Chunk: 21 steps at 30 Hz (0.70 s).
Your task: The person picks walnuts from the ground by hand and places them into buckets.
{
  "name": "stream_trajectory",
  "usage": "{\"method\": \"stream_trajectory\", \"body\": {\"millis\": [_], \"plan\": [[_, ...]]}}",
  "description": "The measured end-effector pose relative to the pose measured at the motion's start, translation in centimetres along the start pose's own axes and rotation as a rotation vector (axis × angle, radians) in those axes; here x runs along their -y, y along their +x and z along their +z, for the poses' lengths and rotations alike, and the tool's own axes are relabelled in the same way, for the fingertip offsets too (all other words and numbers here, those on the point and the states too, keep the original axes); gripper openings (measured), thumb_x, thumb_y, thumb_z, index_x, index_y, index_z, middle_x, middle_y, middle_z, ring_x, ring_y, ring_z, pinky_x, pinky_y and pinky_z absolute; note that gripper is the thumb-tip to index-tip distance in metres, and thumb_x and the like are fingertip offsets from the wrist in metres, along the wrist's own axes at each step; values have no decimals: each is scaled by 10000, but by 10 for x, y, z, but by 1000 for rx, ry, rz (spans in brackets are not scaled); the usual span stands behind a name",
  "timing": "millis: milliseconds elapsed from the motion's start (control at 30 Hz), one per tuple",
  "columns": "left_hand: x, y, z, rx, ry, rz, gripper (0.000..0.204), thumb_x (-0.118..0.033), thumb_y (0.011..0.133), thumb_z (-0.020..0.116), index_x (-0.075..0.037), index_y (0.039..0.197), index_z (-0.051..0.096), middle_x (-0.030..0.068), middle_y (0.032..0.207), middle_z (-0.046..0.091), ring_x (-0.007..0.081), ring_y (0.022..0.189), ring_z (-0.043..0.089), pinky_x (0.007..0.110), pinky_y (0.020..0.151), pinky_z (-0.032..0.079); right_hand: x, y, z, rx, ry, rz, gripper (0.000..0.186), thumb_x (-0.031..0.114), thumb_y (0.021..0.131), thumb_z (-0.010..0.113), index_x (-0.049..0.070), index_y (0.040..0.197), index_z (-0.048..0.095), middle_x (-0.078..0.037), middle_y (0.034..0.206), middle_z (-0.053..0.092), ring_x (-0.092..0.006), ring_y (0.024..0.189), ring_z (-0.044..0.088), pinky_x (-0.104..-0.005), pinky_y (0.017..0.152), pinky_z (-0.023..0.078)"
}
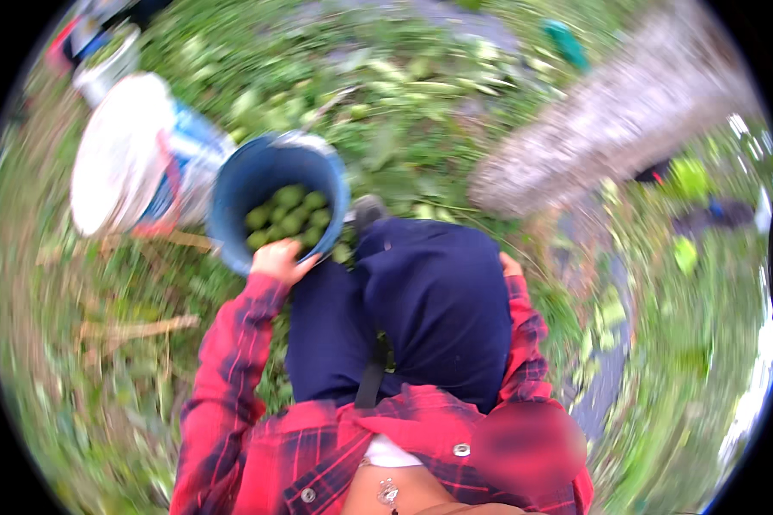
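My left hand (280,259) grips the near rim of a blue bucket (240,184) that holds several green fruits (288,216). The bucket hangs tilted toward me, just left of my dark blue trousers (429,309). My right hand (509,264) is mostly hidden behind my right leg; only a small part shows at the thigh's outer edge. Both sleeves are red plaid. The whole picture is blurred by motion.
A white sack with blue print (133,154) lies on the grass left of the bucket. A grey tree trunk (610,120) slants across the upper right. Cut green leaves (404,86) and branches cover the ground ahead. A metal pot (103,73) stands at far upper left.
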<state>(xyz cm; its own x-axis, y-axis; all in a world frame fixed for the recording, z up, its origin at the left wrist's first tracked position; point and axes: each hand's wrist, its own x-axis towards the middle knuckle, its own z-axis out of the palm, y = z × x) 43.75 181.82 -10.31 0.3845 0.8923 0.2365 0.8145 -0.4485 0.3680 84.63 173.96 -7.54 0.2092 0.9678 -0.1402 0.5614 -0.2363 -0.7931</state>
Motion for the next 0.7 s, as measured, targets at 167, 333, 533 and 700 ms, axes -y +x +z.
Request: {"method": "stream_trajectory", "body": {"millis": [167, 333, 533, 700], "plan": [[-10, -25, -9, -560, -191, -124, 256, -145, 576, 651, -25, 766, 528, 145, 883, 484, 324, 831, 472, 359, 731, 385, 27, 114, 86, 310, 380, -52, 320, 154, 772, 519, 4, 1042, 439, -116, 893, 551, -151, 773, 535, -254, 671, 432], [40, -79, 11, -529, -524, -1170, 598, -351, 659, 615, 62, 1028, 391, 167, 889, 505, 256, 789, 518, 353, 717, 423, 128, 159, 201, 660, 185, 136, 843, 515, 651, 556, -26, 1201, 218, -233, 1016, 468, -245, 877, 508, -312, 696, 428], [25, -41, 20, -470, -1349, -1359, 255, -49, 658, 503, 105, 860, 487, 160, 790, 546, 258, 668, 570, 369, 575, 490, 125, 209, 232, 565, -267, -104, 512, 321, 537, 615, -32, 896, 521, -171, 792, 563, -254, 743, 553, -298, 668, 435], [3, 52, -45, -369, -1187, -1291, 278, -97, 653, 472, 113, 834, 489, 165, 741, 546, 239, 632, 574, 342, 508, 498, 176, 285, 173, 641, -267, -102, 391, 258, 508, 590, -50, 748, 570, -154, 658, 570, -222, 594, 561, -298, 578, 453]]}}
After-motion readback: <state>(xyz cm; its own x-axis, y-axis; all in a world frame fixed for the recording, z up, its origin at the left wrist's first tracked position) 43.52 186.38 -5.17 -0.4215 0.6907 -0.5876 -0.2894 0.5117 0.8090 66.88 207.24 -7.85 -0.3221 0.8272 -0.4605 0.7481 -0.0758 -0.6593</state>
